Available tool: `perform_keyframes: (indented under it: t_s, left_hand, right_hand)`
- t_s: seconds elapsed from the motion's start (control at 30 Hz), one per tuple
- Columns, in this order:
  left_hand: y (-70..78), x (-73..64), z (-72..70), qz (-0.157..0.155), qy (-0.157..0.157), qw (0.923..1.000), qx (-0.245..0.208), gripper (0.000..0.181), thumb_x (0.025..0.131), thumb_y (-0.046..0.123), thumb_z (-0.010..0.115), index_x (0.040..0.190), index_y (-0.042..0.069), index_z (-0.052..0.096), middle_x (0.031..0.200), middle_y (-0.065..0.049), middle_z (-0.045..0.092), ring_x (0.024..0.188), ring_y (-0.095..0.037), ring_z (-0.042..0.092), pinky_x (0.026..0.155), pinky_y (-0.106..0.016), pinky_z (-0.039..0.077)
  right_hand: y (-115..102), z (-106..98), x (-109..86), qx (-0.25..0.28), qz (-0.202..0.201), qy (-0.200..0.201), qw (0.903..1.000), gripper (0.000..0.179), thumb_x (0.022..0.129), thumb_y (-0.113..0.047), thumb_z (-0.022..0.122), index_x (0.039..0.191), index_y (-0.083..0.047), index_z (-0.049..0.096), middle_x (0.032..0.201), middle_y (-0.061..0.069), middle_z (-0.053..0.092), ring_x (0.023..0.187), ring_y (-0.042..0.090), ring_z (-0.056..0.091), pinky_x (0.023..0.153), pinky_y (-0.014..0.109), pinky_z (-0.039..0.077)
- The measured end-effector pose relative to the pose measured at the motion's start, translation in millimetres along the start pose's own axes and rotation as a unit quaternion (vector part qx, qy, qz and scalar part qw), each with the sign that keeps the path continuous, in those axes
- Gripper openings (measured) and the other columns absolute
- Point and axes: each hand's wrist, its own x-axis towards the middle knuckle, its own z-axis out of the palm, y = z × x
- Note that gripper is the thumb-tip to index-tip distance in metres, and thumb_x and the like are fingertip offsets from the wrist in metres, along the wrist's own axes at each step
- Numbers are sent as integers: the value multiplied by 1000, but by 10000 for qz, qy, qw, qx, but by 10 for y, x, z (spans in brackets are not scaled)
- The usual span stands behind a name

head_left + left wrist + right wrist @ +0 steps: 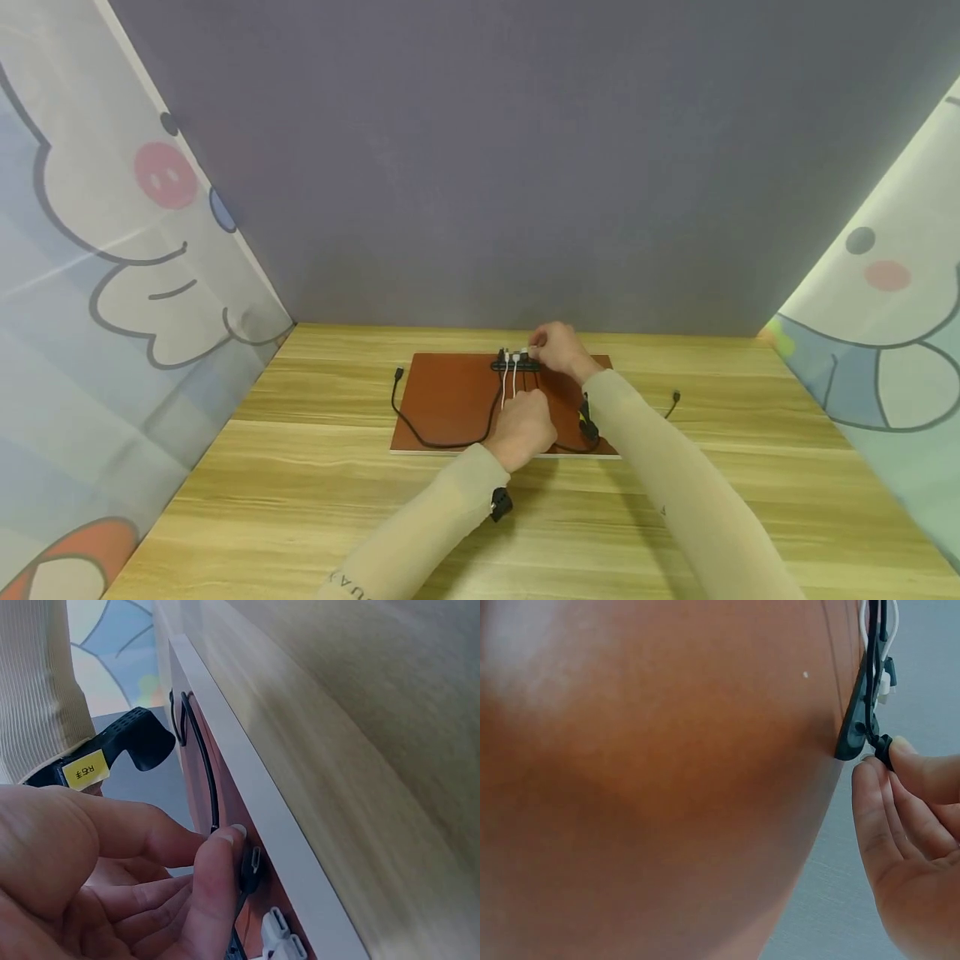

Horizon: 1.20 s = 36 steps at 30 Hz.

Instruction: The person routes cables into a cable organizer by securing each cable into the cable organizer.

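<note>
A black cable holder lies along the far edge of a brown board, with black and white cables running through its slots. At the holder's end, my right hand pinches a black cable plug between thumb and fingers. My left hand is over the board's near part. In the left wrist view its thumb and fingertip pinch a thin black cable. Beside those fingertips is a black connector, with white connectors near it.
One black cable end reaches past the board's left side onto the wooden table; another cable end lies to the right. A grey panel rises behind the table. Printed cartoon sheets flank it.
</note>
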Motion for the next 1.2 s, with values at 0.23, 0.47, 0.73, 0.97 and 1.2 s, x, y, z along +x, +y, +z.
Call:
perform_keyframes:
  t_s: [0.23, 0.47, 0.73, 0.97, 1.2]
  left_hand:
    - [11, -8, 23, 97, -1, 9996, 264, 50, 87, -5, 67, 50, 16, 41, 41, 7, 30, 36, -7, 28, 36, -22, 24]
    - [48, -7, 55, 143, 50, 9977, 660, 39, 89, -2, 68, 57, 14, 52, 43, 4, 40, 35, -7, 34, 34, -21, 29]
    - [91, 11, 61, 90, 2, 9950, 996, 34, 89, 0, 70, 61, 12, 57, 45, 3, 46, 36, -7, 37, 34, -21, 30]
    - [67, 43, 62, 106, 85, 9966, 815, 38, 87, 0, 72, 55, 13, 54, 43, 4, 42, 35, -7, 34, 34, -22, 29]
    - [47, 36, 54, 116, 23, 9979, 644, 43, 88, -3, 69, 53, 13, 49, 40, 5, 35, 33, -6, 31, 33, -21, 27]
  right_hand:
    - [30, 36, 14, -32, 175, -110, 9998, 19, 95, -6, 69, 112, 1, 70, 105, 15, 69, 95, 29, 65, 80, 39, 56]
    - [67, 85, 46, -199, 282, -132, 9993, 19, 97, -8, 67, 114, 1, 68, 107, 15, 68, 103, 33, 61, 86, 44, 53]
    - [54, 99, 60, -461, 320, -246, 9981, 23, 97, -8, 68, 119, 0, 70, 113, 17, 68, 107, 35, 61, 88, 45, 53]
    - [106, 94, 42, -532, 246, -243, 9980, 25, 98, -12, 68, 120, 1, 69, 110, 17, 68, 99, 32, 65, 81, 42, 55]
    - [127, 73, -13, -494, 226, -162, 9984, 30, 100, -17, 67, 124, 2, 68, 117, 19, 68, 103, 33, 66, 80, 40, 57]
